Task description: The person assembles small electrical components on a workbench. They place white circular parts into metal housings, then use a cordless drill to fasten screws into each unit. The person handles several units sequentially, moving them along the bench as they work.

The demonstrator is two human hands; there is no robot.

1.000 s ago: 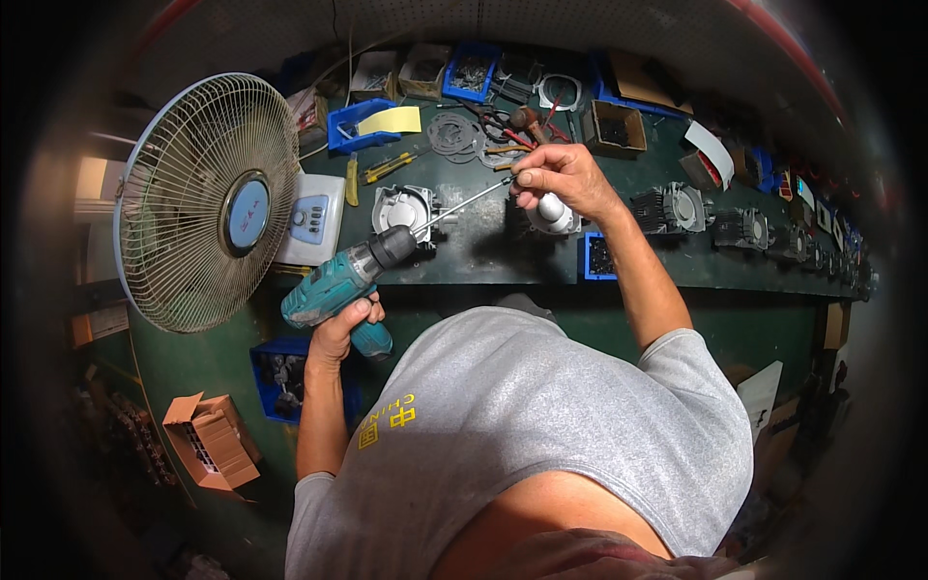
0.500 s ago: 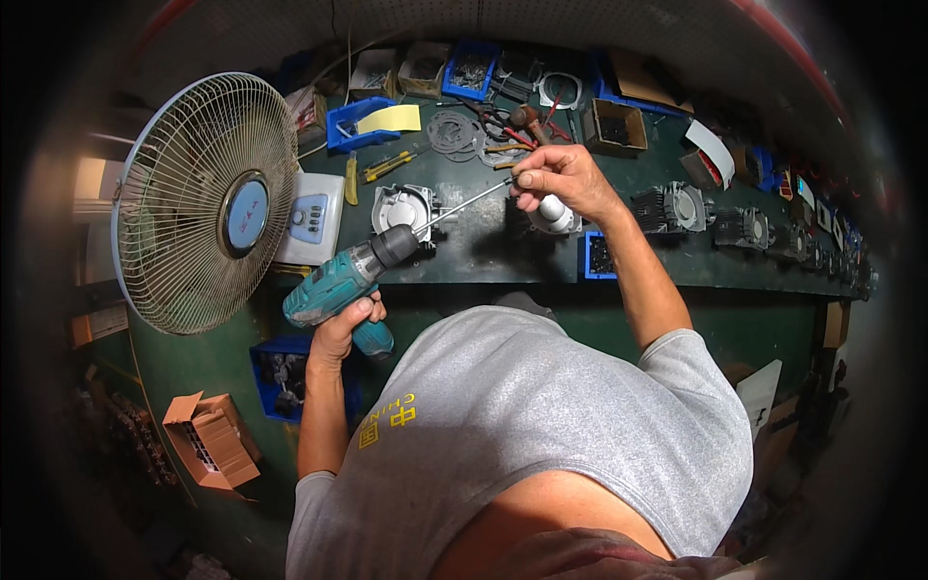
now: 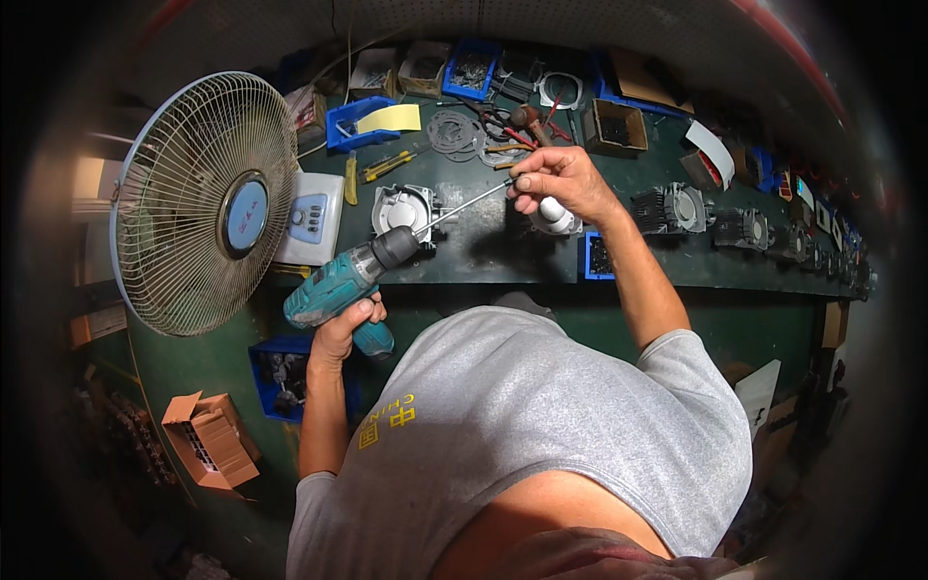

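My left hand [image 3: 340,333] is wrapped round the handle of a teal cordless drill [image 3: 336,284], whose long thin bit [image 3: 468,208] points up and to the right. At the bit's far end, the thumb and fingers of my right hand [image 3: 563,184] are pinched together. Whatever small dark piece they hold there is too small to name. Beneath the drill's chuck, a round silver metal housing [image 3: 404,207] lies on the green workbench [image 3: 474,259]. A second silver part with a rounded white top [image 3: 554,215] stands just under my right hand, partly covered by it.
A large fan [image 3: 208,203] stands at the left. Blue bins [image 3: 472,70], a hammer [image 3: 530,124], pliers, flat gaskets [image 3: 451,135] and yellow-handled screwdrivers [image 3: 387,164] fill the bench's back. Finned housings [image 3: 670,210] line its right side. A small blue bin [image 3: 599,255] sits at the front edge.
Hardly anything differs. Both hands and the drill keep the same pose, with only a very slight shift of my right hand.
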